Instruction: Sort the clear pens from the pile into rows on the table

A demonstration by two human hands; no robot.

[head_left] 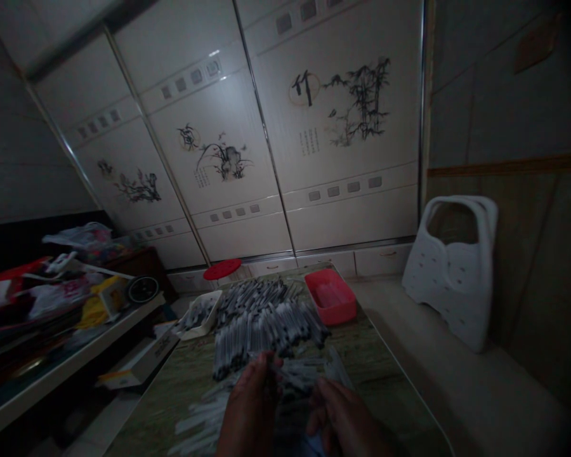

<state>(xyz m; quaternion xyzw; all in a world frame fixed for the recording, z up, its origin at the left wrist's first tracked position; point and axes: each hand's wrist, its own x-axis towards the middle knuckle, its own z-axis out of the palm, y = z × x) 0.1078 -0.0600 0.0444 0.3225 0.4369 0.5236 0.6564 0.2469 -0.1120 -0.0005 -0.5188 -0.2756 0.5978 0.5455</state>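
My left hand (253,400) is over the near part of the table, its fingers pressed together around something small and dim that I cannot make out. To its right, my right hand (339,412) has its thumb and fingers curled together; what they hold, if anything, is hidden. Beyond both hands lies a broad row of slim, clear, pen-like sticks with dark ends (266,330). A looser heap of similar sticks (257,295) lies behind it. Pale, clear strips or sleeves (202,412) are spread beside my left wrist, and more lie between the hands.
A pink plastic bin (345,311) stands at the table's (385,374) far right. A white tray (214,320) of sticks is at the left edge. Further out are a red stool (223,269), a cluttered bench (71,343), a white folded plastic piece (450,273) and sliding cupboard doors (342,165).
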